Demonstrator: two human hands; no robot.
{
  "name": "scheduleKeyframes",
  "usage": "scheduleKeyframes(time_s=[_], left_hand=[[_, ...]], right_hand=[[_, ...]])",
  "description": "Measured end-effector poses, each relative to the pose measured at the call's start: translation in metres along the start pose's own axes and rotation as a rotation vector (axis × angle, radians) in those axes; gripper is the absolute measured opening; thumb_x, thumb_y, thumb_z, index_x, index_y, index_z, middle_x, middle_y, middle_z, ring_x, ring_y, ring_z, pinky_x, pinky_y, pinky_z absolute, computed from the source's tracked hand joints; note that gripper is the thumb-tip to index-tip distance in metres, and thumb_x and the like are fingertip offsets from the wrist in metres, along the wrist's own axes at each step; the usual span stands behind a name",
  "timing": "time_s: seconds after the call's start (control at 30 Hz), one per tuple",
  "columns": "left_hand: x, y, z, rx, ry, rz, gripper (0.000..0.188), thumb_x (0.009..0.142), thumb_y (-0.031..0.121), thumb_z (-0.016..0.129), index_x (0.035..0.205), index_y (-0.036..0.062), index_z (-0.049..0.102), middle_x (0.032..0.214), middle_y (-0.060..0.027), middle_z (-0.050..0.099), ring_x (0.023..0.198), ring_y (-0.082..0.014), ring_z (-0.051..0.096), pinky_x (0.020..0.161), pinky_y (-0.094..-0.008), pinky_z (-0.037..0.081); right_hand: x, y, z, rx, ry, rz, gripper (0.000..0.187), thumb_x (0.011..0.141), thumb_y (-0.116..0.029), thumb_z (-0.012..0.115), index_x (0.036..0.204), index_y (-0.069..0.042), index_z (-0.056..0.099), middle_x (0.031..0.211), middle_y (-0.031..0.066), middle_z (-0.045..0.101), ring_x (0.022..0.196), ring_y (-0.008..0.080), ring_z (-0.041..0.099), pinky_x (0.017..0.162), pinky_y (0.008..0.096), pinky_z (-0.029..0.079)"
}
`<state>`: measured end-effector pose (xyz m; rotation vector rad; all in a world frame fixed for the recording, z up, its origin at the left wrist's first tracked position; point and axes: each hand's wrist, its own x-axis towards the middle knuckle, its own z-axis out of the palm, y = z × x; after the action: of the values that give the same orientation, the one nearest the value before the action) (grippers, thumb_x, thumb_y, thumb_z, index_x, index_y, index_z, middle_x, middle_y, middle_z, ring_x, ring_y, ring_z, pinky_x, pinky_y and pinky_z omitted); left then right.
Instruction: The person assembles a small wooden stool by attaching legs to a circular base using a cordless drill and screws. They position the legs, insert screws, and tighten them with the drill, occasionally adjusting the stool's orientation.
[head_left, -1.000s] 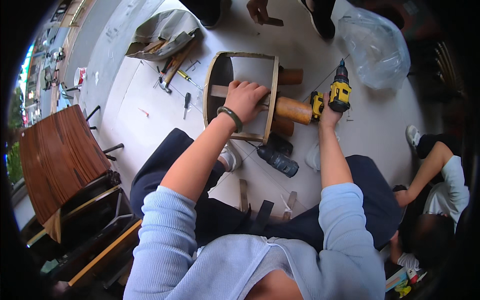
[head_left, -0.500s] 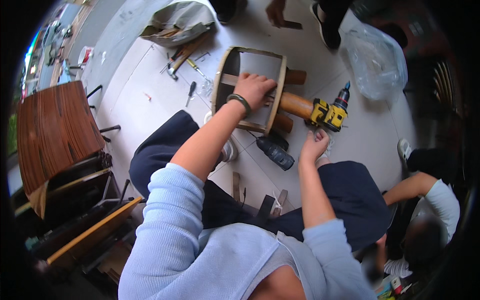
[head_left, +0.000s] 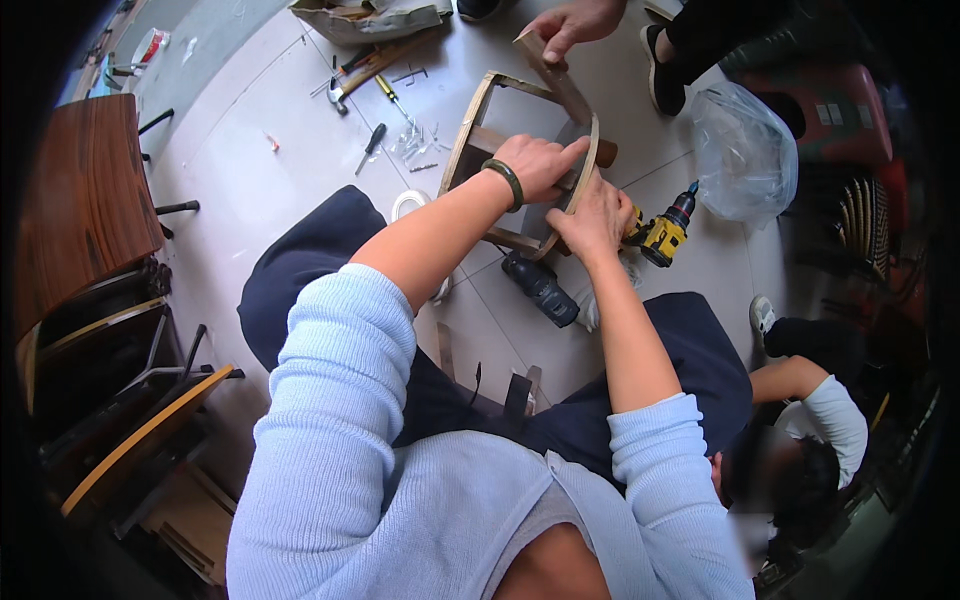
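An upturned wooden stool [head_left: 462,140] with a pale curved rim and brown legs leans before me on the floor. My left hand [head_left: 535,165], a dark bangle on its wrist, grips inside the frame, index finger stretched to the right rim. My right hand [head_left: 596,215] is closed round that rim's near part, thumb inside. Another person's hand [head_left: 577,22] holds a flat wooden slat [head_left: 562,88] that slants down to the frame's far right. A yellow drill [head_left: 662,240] stands just right of my right hand. Below the frame lies a black drill [head_left: 540,288].
A hammer [head_left: 340,97], screwdriver [head_left: 371,143] and scattered screws [head_left: 412,145] lie left of the stool. A clear plastic bag [head_left: 745,150] sits on the right, near a red plastic stool [head_left: 835,115]. Brown chairs [head_left: 85,200] stand at left. Another person crouches at lower right.
My right hand has left the spot beside the yellow drill and taken hold of the rim. The stool has tilted. The other person's hand has brought the slat to the frame.
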<state>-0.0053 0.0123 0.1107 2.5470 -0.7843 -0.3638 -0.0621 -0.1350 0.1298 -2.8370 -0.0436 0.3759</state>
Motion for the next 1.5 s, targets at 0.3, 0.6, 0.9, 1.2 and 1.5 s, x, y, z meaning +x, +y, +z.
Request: scheduleKeyframes(time_s=[0.3,0.6,0.9,1.2,1.5], left_hand=[[-0.004,-0.004,0.013,0.127,0.138,0.186,0.068,0.081,0.018,0.061,0.144,0.0228,0.033,0.086,-0.0054,0.065,0.080,-0.0236,0.065,0.069,-0.0355,0.051],[0.007,-0.013,0.023,0.150,0.190,0.232,0.058,0.087,0.016,0.051,0.143,0.0212,0.037,0.079,-0.0066,0.064,0.072,-0.0236,0.064,0.063,-0.0339,0.050],[0.005,-0.015,0.035,0.223,0.436,0.259,0.054,0.082,0.016,0.055,0.135,0.0224,0.048,0.073,0.0016,0.058,0.066,-0.0158,0.060,0.056,-0.0294,0.044],[0.010,-0.014,0.027,0.275,0.509,0.307,0.047,0.080,0.016,0.056,0.127,0.0185,0.053,0.073,0.0029,0.054,0.069,-0.0137,0.058,0.057,-0.0271,0.042],[0.008,-0.011,0.025,0.305,0.383,0.243,0.047,0.084,0.017,0.052,0.130,0.0093,0.050,0.077,-0.0013,0.059,0.071,-0.0166,0.062,0.060,-0.0293,0.046]], right_hand=[[0.001,0.009,0.007,-0.032,-0.019,-0.031,0.090,0.061,-0.033,0.069,0.137,-0.001,0.035,0.124,0.0151,0.054,0.122,0.0282,0.045,0.106,0.0423,0.023],[0.008,0.002,0.003,-0.021,-0.052,0.033,0.088,0.061,-0.034,0.069,0.134,0.002,0.036,0.120,0.0193,0.055,0.121,0.0305,0.046,0.105,0.0421,0.024],[0.007,0.002,0.002,0.022,-0.031,-0.004,0.092,0.061,-0.033,0.069,0.138,0.000,0.033,0.121,0.0184,0.055,0.122,0.0304,0.045,0.106,0.0419,0.022],[0.008,0.005,0.004,0.005,-0.050,0.046,0.094,0.060,-0.034,0.069,0.139,-0.002,0.032,0.123,0.0180,0.055,0.123,0.0302,0.045,0.107,0.0418,0.021],[0.012,0.005,0.003,-0.004,-0.113,0.048,0.095,0.059,-0.035,0.070,0.140,-0.002,0.033,0.128,0.0177,0.052,0.127,0.0297,0.043,0.108,0.0402,0.022]])
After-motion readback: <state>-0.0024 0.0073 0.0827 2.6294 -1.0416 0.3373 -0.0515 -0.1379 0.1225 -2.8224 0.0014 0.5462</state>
